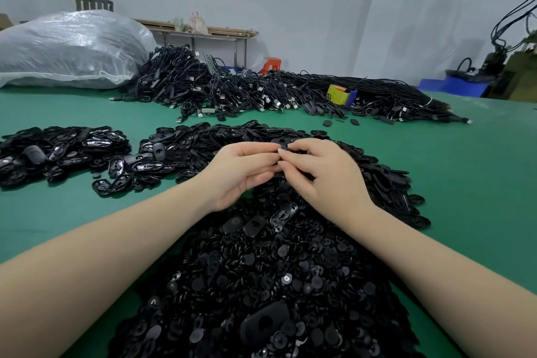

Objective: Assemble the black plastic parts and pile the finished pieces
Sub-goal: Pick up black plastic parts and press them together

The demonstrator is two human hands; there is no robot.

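Note:
My left hand (242, 173) and my right hand (325, 176) meet fingertip to fingertip above the middle of the table. Between them they pinch a black oval plastic part (282, 142), mostly hidden by the fingers. Below my wrists lies a big heap of small round black pieces (270, 279) with a few oval shells on top. A pile of oval black shells (209, 139) spreads behind and to the right of my hands. A separate pile of glossy black oval pieces (61, 151) lies at the left.
The green table (470, 171) has bare room at the right and front left. At the back lie a mass of black cables (261, 90), a large clear plastic bag (69, 49), a yellow box (338, 93). Blue bins (453, 86) stand far right.

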